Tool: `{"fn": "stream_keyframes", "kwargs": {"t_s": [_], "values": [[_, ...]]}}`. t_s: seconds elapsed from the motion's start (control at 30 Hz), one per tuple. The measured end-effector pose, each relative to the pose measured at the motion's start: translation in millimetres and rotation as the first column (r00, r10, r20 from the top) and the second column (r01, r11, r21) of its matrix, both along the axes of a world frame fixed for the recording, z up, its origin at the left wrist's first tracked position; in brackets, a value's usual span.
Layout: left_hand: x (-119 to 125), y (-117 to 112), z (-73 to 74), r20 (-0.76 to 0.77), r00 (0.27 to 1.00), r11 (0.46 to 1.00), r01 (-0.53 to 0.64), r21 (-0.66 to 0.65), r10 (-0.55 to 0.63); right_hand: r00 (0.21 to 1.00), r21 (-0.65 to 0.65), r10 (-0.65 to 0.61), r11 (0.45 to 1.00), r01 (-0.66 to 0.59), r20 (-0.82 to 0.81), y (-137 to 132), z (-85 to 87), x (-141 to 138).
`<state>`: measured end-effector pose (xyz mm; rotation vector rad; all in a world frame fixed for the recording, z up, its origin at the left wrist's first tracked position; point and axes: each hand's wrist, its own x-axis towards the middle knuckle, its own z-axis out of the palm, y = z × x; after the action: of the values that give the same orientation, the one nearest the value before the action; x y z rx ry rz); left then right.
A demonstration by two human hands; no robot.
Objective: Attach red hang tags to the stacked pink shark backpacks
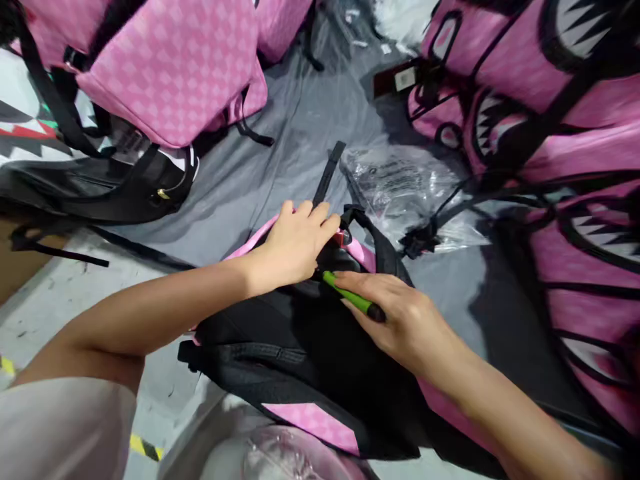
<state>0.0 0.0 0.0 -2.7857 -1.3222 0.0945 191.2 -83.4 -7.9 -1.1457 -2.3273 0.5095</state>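
Observation:
A black and pink backpack (340, 347) lies at the middle, its black side up. My left hand (295, 250) rests across its upper end. The fingers bend over the pink edge and hold the fabric, with the thumb hidden. In my right hand (400, 313) is a slim green-handled tool (353, 297) with a dark rear end. Its front end points at the fabric close beside my left hand; the tip cannot be made out. A small red and black piece (343, 237) shows at the bag's top near a black strap loop (377, 237).
Pink checked backpacks (175, 73) and a black bag (100, 187) lie at the upper left. More pink bags with shark-teeth prints (585, 240) are piled on the right. A clear plastic bag (400, 180) lies on the grey sheet (295, 127). Below is clear plastic (285, 453).

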Motion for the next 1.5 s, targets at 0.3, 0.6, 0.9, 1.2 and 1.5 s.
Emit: {"fn": "stream_keyframes", "kwargs": {"t_s": [0.3, 0.6, 0.9, 1.2, 1.5], "values": [[3, 0, 2.3, -0.022, 1.000, 1.000, -0.011, -0.022, 0.011, 1.000, -0.010, -0.008, 1.000, 0.008, 0.022, 3, 4.0, -5], [2, 0, -0.4, 0.002, 1.000, 1.000, -0.008, -0.009, 0.008, 0.988, 0.047, -0.037, 0.998, 0.030, 0.149, -1, 8.8, -10], [1, -1, -3.3, 0.051, 0.999, 1.000, -0.001, 0.025, -0.001, 0.988, 0.001, -0.015, 1.000, 0.015, 0.155, 0, 8.7, -10], [0, 0, -4.3, 0.049, 0.999, 1.000, 0.005, 0.026, -0.006, 0.993, -0.094, -0.031, 0.995, 0.042, 0.112, 1, 8.3, -10], [-2, -1, -4.8, 0.064, 0.998, 0.999, 0.012, 0.039, -0.015, 0.992, -0.072, -0.039, 0.996, 0.047, 0.116, 0, 8.3, -9]]}}
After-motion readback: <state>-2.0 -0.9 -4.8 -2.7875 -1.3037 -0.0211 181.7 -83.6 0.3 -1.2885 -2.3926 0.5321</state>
